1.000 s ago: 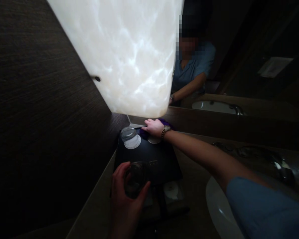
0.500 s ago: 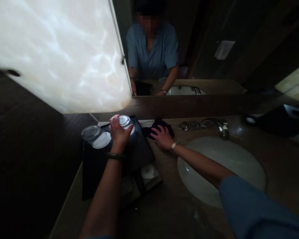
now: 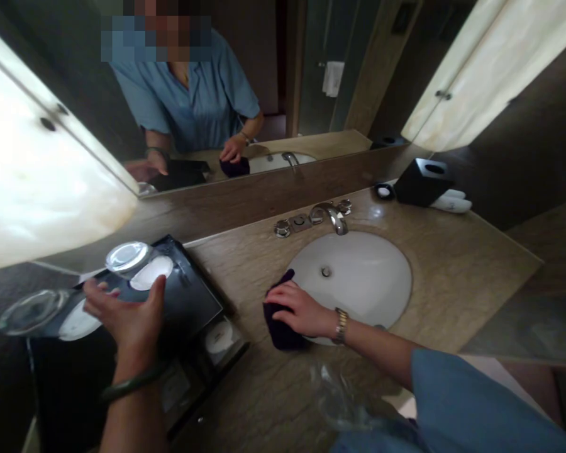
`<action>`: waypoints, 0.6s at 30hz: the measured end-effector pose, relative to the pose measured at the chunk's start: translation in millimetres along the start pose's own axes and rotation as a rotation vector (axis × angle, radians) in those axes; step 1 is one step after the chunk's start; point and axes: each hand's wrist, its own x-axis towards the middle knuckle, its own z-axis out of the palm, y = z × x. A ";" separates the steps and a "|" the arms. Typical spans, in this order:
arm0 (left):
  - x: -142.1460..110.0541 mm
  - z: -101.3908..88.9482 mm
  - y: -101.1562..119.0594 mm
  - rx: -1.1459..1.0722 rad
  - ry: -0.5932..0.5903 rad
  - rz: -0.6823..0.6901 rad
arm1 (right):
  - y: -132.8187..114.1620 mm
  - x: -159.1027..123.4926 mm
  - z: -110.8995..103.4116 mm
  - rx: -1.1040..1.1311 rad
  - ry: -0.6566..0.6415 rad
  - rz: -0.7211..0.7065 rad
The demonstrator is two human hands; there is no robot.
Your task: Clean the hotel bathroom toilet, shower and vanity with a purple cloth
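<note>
My left hand (image 3: 129, 318), with a dark bangle on the wrist, hovers over a black box-like tray (image 3: 193, 296); its thumb and fingers are spread, holding nothing. Beyond the fingers a clear drinking glass (image 3: 128, 257) stands upside down beside a white paper coaster (image 3: 151, 273). Another glass (image 3: 35, 313) is at the tray's left side by a second coaster (image 3: 81, 321). Against the counter at the left rim of the washbasin (image 3: 358, 270), my right hand (image 3: 297, 308) presses a dark purple cloth (image 3: 285, 335), its fingers curled over it.
A chrome faucet (image 3: 332, 217) stands behind the basin. At the right back are a black tissue box (image 3: 422, 182) and a small black dish (image 3: 383, 192). A large mirror (image 3: 283, 75) faces me between bright lamp panels. Clear plastic (image 3: 337, 396) lies near the front.
My right hand has brought the purple cloth from the back of the counter forward to the basin's left rim. My left hand stays open over the tray. The view has turned right.
</note>
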 end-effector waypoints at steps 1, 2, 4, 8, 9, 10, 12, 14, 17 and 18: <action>-15.2 -6.4 2.5 0.009 -0.027 -0.020 | 6.0 11.9 8.5 -0.102 -0.042 0.000; -31.5 -13.9 4.9 0.008 -0.040 -0.043 | 11.9 17.5 20.1 -0.194 -0.089 0.018; -65.6 -31.1 8.6 -0.003 -0.051 -0.070 | 19.2 7.8 46.8 -0.289 -0.157 0.064; -132.6 -69.5 16.6 -0.027 0.012 -0.145 | 37.8 -73.2 52.0 -0.111 -0.231 0.089; -148.5 -79.4 20.3 -0.051 0.011 -0.189 | 55.4 -93.7 33.3 -0.037 -0.270 0.098; -164.8 -89.5 24.8 -0.073 0.022 -0.248 | 81.0 -109.1 7.8 0.023 -0.307 0.104; -202.2 -111.2 34.4 -0.098 0.103 -0.381 | 150.8 -121.7 -51.2 -0.004 -0.221 0.176; -252.2 -134.1 42.2 -0.098 0.230 -0.507 | 227.2 -119.5 -98.5 -0.218 0.025 0.263; -353.8 -162.4 48.1 -0.083 0.389 -0.705 | 299.4 -119.7 -107.8 -0.547 0.042 0.387; -391.4 -167.7 50.0 -0.079 0.425 -0.771 | 302.5 -121.7 -92.3 -0.596 -0.065 0.378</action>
